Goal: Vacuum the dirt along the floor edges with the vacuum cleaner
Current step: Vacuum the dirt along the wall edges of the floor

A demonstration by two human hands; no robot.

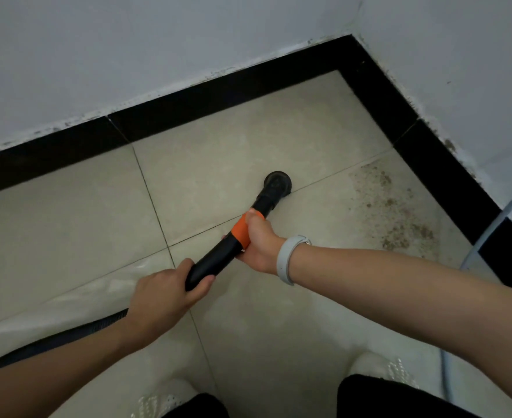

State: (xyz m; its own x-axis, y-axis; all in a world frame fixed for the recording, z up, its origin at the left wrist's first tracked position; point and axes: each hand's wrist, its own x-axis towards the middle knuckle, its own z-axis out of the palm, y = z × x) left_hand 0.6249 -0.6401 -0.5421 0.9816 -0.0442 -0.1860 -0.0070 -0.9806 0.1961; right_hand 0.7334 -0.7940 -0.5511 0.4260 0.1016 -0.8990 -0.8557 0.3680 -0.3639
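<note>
Both hands wrap the black vacuum wand (218,257): the left hand (164,297) grips its near end, the right hand (259,245) holds it higher up at the orange band (241,232). The round nozzle (276,183) rests on the tiled floor (67,221), short of the corner. Dirt (399,212) lies along the floor's right edge, beside the black skirting (429,164). The hose (52,339) runs off under the left forearm, mostly hidden.

Glossy floor tiles (248,140), matt plastic wand (218,254)
</note>
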